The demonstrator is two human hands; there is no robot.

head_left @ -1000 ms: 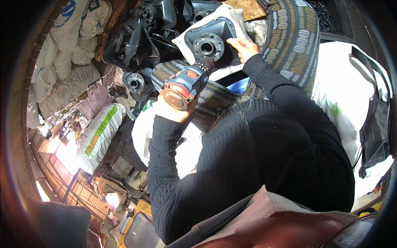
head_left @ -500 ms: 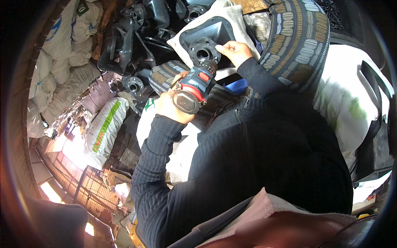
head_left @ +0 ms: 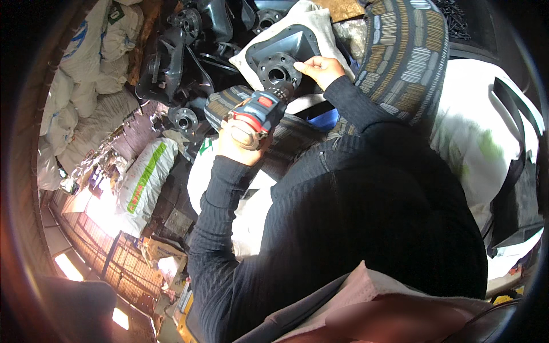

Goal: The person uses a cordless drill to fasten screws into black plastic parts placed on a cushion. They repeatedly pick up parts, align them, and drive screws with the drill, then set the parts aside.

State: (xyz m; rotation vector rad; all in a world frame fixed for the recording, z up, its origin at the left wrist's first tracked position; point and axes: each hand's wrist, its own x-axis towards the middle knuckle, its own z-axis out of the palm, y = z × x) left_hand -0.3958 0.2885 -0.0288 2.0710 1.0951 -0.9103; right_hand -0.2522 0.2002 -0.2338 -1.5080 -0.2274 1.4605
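My left hand point(head_left: 239, 147) is closed around a cordless drill point(head_left: 258, 110) with a grey, red and black body. The drill's chuck points away from me, against or just over the near right rim of a round flange; the bit's tip is hidden. That flange point(head_left: 267, 64), with a large centre hole and smaller holes around it, belongs to a dark moulded part with a squarish, flared base point(head_left: 286, 43). The part lies on a white cloth-like sack point(head_left: 337, 47). My right hand point(head_left: 326, 71) has thumb and forefinger pinched at the flange's right rim; whatever is between them is too small to make out.
Similar dark flanged parts point(head_left: 184, 119) are heaped at the far left. A patterned, padded fabric ring point(head_left: 407, 54) curves around the right side. White sacks point(head_left: 469, 123) stand at the right and left, and small dark pieces point(head_left: 454, 20) lie at the far right.
The drill has shifted slightly left and its rear has tilted. My right hand has moved slightly left with the view and remains at the flange's rim.
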